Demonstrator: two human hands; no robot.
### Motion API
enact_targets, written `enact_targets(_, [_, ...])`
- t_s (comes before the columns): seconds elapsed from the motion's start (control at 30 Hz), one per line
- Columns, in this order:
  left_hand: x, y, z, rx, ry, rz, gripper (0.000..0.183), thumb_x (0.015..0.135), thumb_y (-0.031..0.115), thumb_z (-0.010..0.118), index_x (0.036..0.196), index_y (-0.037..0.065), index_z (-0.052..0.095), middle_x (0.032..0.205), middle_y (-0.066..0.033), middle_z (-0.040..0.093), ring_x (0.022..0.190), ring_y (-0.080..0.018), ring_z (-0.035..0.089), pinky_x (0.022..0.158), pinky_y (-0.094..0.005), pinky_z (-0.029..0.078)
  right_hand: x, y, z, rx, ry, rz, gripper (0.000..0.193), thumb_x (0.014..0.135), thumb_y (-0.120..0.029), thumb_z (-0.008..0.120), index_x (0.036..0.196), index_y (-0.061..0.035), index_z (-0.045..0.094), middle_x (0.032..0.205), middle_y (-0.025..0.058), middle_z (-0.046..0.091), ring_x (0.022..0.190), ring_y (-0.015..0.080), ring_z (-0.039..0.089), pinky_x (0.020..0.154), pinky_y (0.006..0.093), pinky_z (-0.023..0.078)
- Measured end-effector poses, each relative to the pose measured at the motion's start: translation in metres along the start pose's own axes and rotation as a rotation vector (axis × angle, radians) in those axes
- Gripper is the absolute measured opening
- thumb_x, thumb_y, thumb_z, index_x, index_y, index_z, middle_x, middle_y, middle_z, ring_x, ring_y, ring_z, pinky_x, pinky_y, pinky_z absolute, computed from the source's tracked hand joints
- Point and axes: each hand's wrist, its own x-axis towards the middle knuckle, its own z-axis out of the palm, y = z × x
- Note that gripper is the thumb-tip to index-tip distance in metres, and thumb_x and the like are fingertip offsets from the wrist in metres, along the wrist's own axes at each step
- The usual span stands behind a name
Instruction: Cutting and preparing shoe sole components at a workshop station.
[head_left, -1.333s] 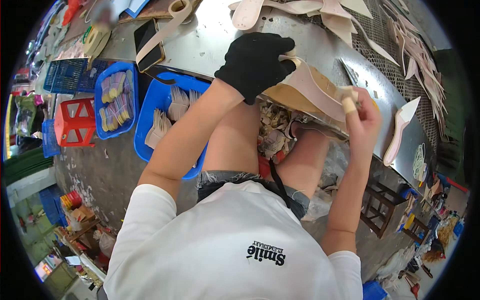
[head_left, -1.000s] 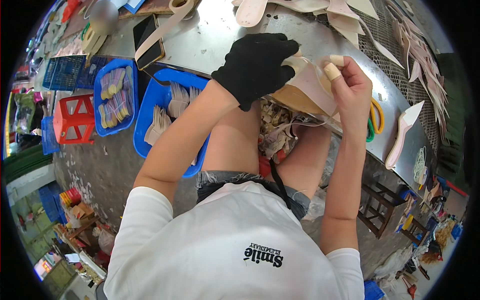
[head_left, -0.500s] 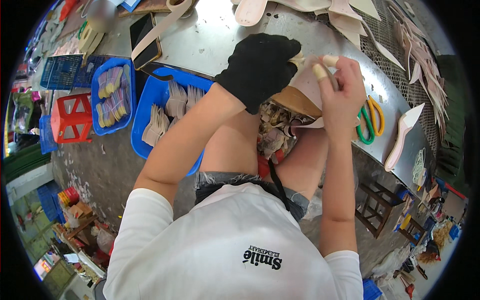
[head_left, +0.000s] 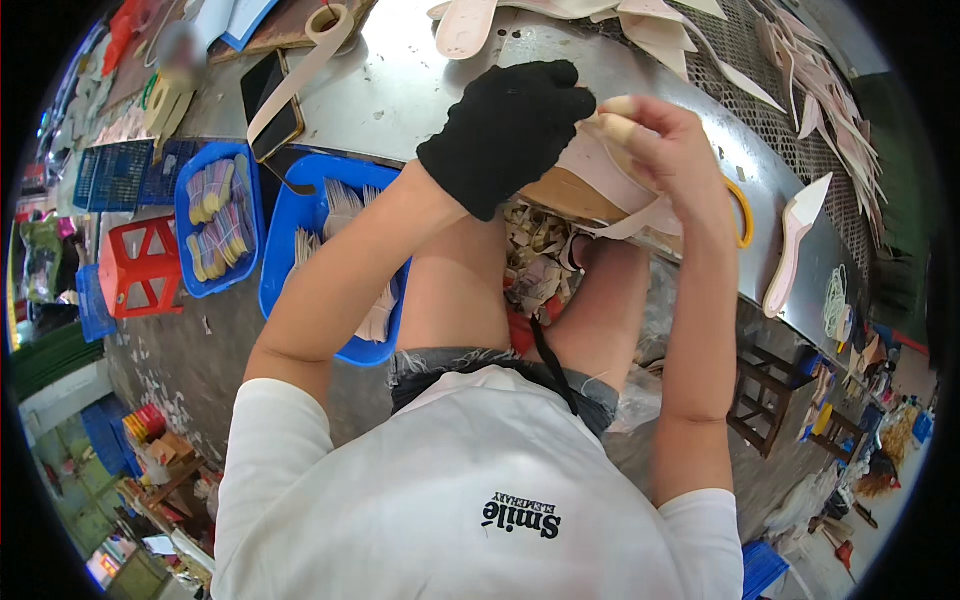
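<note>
My left hand [head_left: 508,135], in a black glove, is closed with its fingertips pinched together; what it holds is hidden. Right beside it my bare right hand [head_left: 660,150], with pale covers on its thumb and finger, is pinched shut, fingertips almost touching the glove. From under the right hand hangs a pale pink sheet piece [head_left: 598,172], which the hand appears to hold; its lower end curls in a strip. Below it a brown wooden board [head_left: 568,194] juts from the table edge over my lap. Scissors with a yellow handle [head_left: 742,212] lie partly behind my right wrist.
Left stand blue baskets [head_left: 262,285] of pale cut pieces and a red stool [head_left: 140,265]. A phone [head_left: 272,105] and tape roll [head_left: 328,25] lie on the metal table [head_left: 400,90]. A pale sole-shaped piece [head_left: 797,245] is at right; scraps [head_left: 535,260] fill a container between my legs.
My right hand has moved left to meet the gloved fingertips. The sheet piece now hangs lower across the board. The green scissor handle has become hidden behind my right arm. The whole view has shifted slightly.
</note>
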Motion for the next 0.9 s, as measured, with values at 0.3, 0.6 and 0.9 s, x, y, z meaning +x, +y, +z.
enact_targets(0.3, [0.002, -0.002, 0.004, 0.061, -0.063, 0.122, 0.021, 0.068, 0.002, 0.065, 0.088, 0.009, 0.064, 0.091, -0.0068, 0.058, 0.08, -0.0274, 0.061, 0.067, -0.0351, 0.05, -0.029, 0.014, 0.021, -0.448, 0.393, -0.483, 0.01, 0.071, -0.003, 0.067, 0.08, 0.0019, 0.064, 0.078, 0.0071, 0.059, 0.061, 0.0169, 0.055, 0.059, 0.0271, 0.044])
enact_targets(0.6, [0.01, -0.013, 0.023, 0.13, -0.042, 0.272, 0.026, 0.067, 0.008, 0.068, 0.093, 0.011, 0.064, 0.099, -0.0109, 0.059, 0.089, -0.0292, 0.06, 0.074, -0.0386, 0.051, -0.034, 0.019, 0.028, -0.722, 0.432, -0.461, 0.009, 0.069, 0.0, 0.061, 0.076, 0.003, 0.059, 0.084, 0.0165, 0.059, 0.069, 0.0383, 0.057, 0.065, 0.0441, 0.047])
enact_targets(0.9, [0.023, -0.003, 0.044, -0.075, -0.134, 0.253, 0.024, 0.072, 0.015, 0.065, 0.096, 0.011, 0.065, 0.091, -0.0081, 0.062, 0.091, -0.0274, 0.06, 0.079, -0.0371, 0.049, -0.04, 0.001, -0.049, -0.334, -0.047, 0.115, 0.017, 0.073, -0.005, 0.065, 0.087, 0.0032, 0.068, 0.07, 0.0008, 0.062, 0.06, 0.0068, 0.056, 0.057, 0.0246, 0.047])
